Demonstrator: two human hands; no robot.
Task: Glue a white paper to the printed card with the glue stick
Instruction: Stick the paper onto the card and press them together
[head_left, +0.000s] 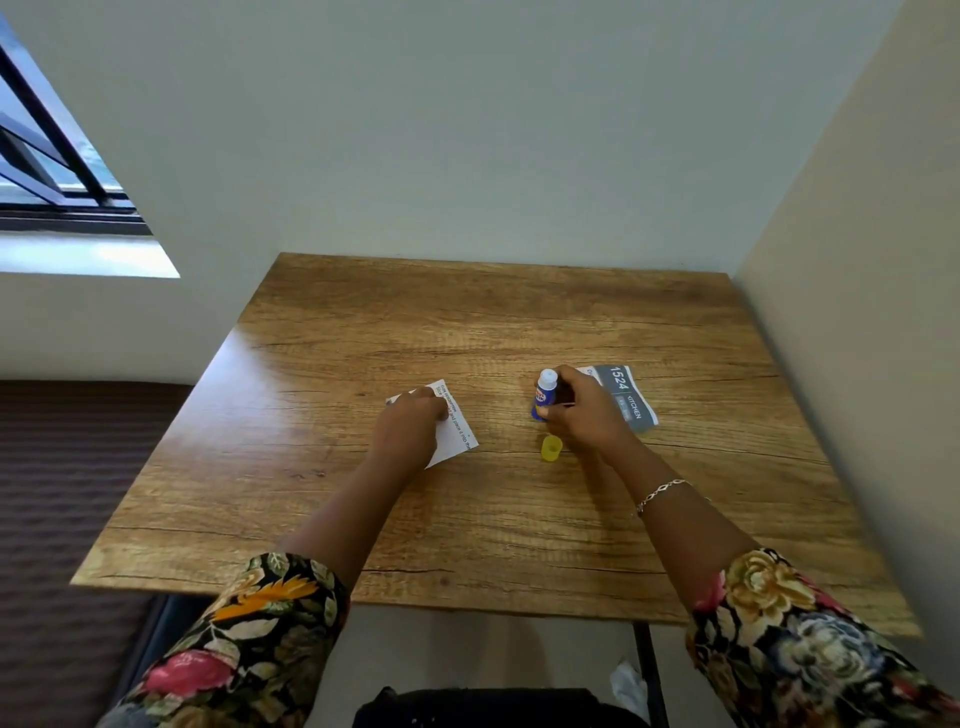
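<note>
A white paper (457, 434) with a line of small print lies flat near the middle of the wooden table (467, 322). My left hand (413, 423) rests on it, fingers pressing it down. My right hand (582, 410) grips a blue glue stick (545, 393) with its white tip pointing up, uncapped. Its yellow cap (551, 448) stands on the table just in front of that hand. Behind my right hand lies the printed card (626, 397), grey with "1524 KITCHEN" on it, partly hidden by my fingers.
The table stands in a corner, with a wall at the back and another close on the right (857, 260). A window (47, 171) is at the upper left. A dark rug (67, 467) covers the floor to the left.
</note>
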